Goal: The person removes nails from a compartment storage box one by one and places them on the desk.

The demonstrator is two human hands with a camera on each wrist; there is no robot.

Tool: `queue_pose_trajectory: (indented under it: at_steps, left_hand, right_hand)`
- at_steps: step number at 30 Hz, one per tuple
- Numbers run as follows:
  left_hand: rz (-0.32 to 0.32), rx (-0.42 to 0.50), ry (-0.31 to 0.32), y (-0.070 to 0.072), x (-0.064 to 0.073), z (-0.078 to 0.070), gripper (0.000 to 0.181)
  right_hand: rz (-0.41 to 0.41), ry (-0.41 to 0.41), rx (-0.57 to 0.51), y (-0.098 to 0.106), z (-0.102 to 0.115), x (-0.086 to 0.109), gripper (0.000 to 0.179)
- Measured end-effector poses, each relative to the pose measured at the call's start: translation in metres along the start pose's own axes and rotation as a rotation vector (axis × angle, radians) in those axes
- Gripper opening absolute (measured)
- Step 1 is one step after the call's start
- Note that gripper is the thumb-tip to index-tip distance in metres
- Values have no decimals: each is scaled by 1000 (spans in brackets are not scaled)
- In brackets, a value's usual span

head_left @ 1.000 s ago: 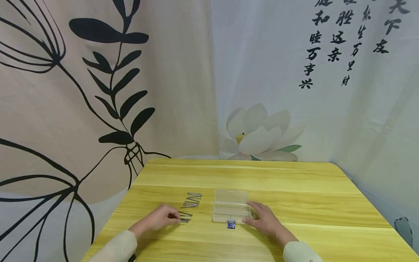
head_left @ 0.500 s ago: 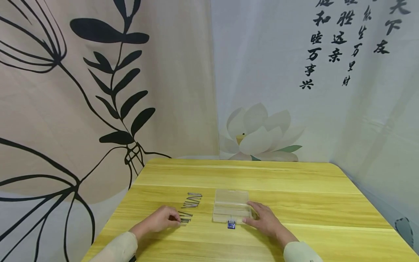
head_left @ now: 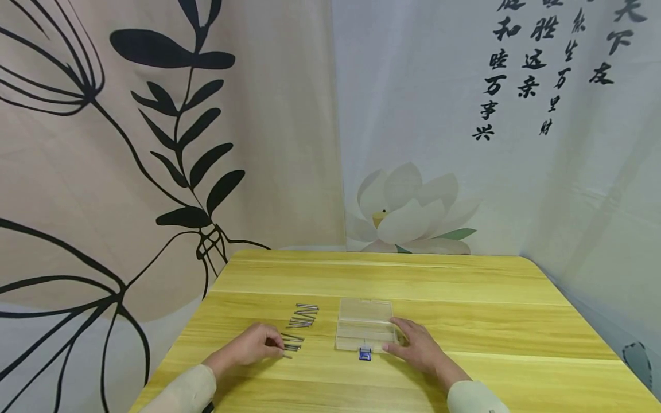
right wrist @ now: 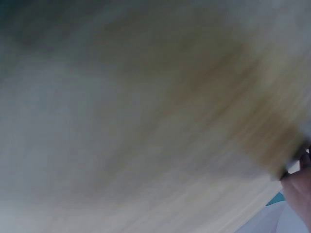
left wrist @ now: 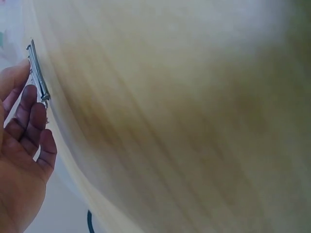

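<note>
In the head view, my left hand (head_left: pixel 259 344) is at the near end of the nails, thumb and fingertips bent together. They pinch a nail (head_left: pixel 287 357), which sticks out just past the fingertips. Close beyond it lie several more nails (head_left: pixel 292 338). The left wrist view has metal nails (left wrist: pixel 39 73) at the tips of the thumb and fingers of that hand (left wrist: pixel 24 141). My right hand (head_left: pixel 415 346) holds the right side of a clear plastic box (head_left: pixel 364 330), thumb near its front corner. In the right wrist view, only part of this hand (right wrist: pixel 299 189) shows.
Farther back on the wooden table (head_left: pixel 465 287) is another group of nails (head_left: pixel 303 316), left of the box. The box's front edge carries a blue latch (head_left: pixel 364 354). Printed curtains (head_left: pixel 289 143) hang behind the table.
A nail has come into sight at my left fingertips, on the near side of the other nails. The left hand has barely shifted; the right hand and the box stay in place.
</note>
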State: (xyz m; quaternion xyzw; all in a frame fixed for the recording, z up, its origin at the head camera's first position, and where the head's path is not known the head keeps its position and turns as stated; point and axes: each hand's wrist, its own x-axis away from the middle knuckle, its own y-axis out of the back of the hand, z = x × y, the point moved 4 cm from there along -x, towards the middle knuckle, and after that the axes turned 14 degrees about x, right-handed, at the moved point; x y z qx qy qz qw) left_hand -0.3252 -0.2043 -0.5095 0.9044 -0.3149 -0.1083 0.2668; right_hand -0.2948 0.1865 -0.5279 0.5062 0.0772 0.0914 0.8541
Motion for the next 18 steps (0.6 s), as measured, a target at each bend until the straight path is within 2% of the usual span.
queue_pose_trajectory:
  at_steps: [6,9,13,18]
  left_hand:
    - [-2,-1,5,3,-1,-2,2]
    - [-13,9,15,5,-3,-4,6]
    - [-30,25,0,9,-5,-6,7]
    - [-80,-26,-31,17,-10,-12,10]
  right_hand:
    - [-7,13,8,0,1,-2,74]
    - [-16,33,14,1,1,-2,74]
    - [-21,48,28,0,1,-1,76]
    - [-24,24,48,-2,0,-1,83]
